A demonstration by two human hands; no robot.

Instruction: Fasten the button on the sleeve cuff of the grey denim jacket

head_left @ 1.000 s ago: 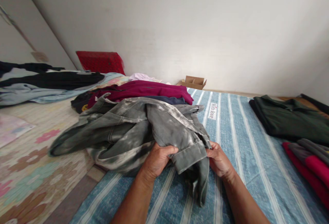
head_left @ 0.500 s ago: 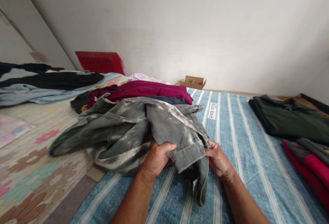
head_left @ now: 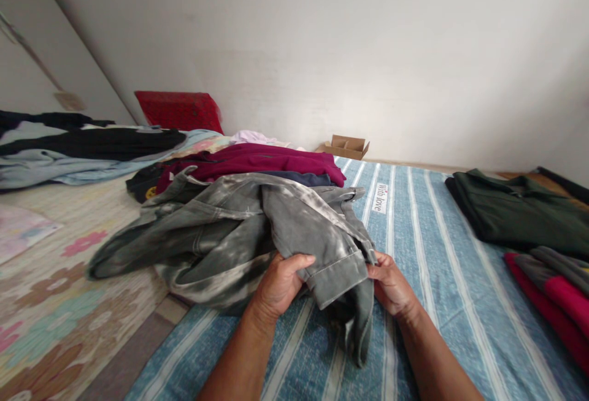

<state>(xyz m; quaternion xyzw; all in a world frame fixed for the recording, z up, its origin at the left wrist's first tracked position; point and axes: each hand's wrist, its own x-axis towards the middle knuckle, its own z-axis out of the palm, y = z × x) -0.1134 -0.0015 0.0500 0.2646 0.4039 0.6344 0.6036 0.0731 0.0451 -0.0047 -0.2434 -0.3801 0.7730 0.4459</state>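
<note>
A grey, faded denim jacket [head_left: 239, 229] lies crumpled on a blue striped mattress [head_left: 427, 254]. My left hand [head_left: 278, 284] grips the left side of a stitched hem of the jacket. My right hand [head_left: 391, 287] pinches the same hem at its right end. A fold of the jacket hangs down between my hands onto the mattress.
Behind the jacket lie a maroon garment [head_left: 267, 160] and other clothes. A dark green folded garment [head_left: 519, 214] and a red and grey one [head_left: 552, 290] sit at the right. A small cardboard box [head_left: 347, 146] and a red cushion [head_left: 177, 111] stand by the wall. A floral rug [head_left: 59, 278] is at the left.
Both hands have kept their grip on the hem and lifted it very slightly. The hanging fold has shortened a little.
</note>
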